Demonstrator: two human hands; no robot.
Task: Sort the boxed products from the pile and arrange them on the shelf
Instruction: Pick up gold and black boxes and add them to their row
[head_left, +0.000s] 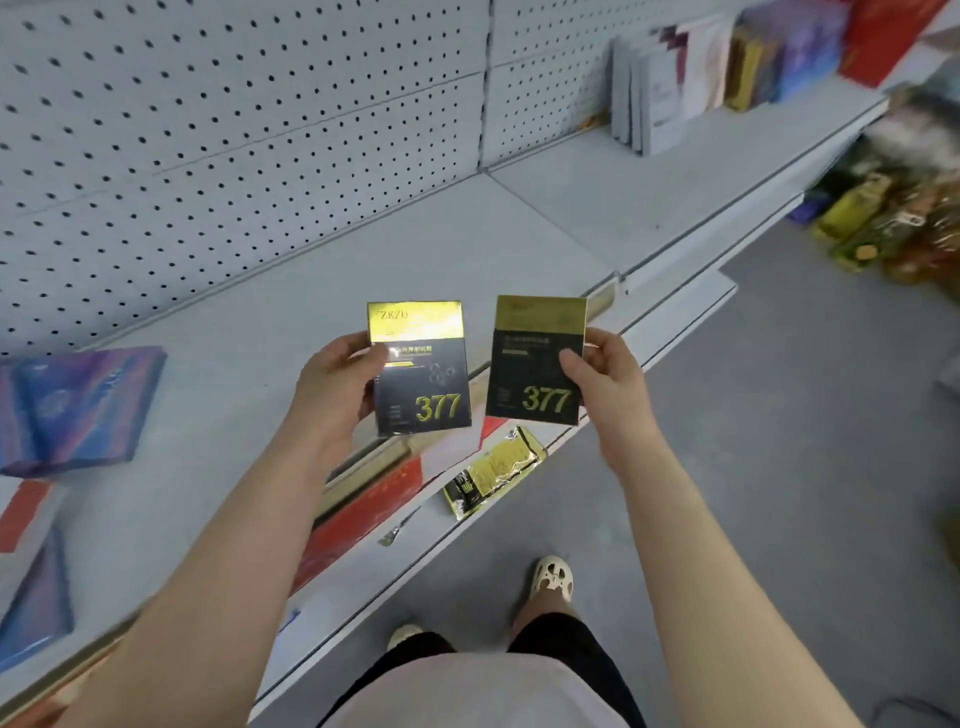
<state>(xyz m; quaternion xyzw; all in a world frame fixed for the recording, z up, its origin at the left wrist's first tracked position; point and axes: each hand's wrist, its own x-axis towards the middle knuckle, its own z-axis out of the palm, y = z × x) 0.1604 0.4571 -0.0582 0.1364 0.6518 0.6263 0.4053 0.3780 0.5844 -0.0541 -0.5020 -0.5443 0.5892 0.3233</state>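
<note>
In both hands (343, 379), 377 boxes (423, 369).

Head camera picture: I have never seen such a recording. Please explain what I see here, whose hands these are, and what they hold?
The camera sits on a person's head and looks down, so both arms are the wearer's own. There is no machine. The left hand holds one black-and-gold box marked 377, and the right hand holds a second 377 box. Below them is a grey shop shelf with a pegboard back. A purple box lies on it at left, upright boxes stand far right, and a gold packet lies on the lower ledge.
</note>
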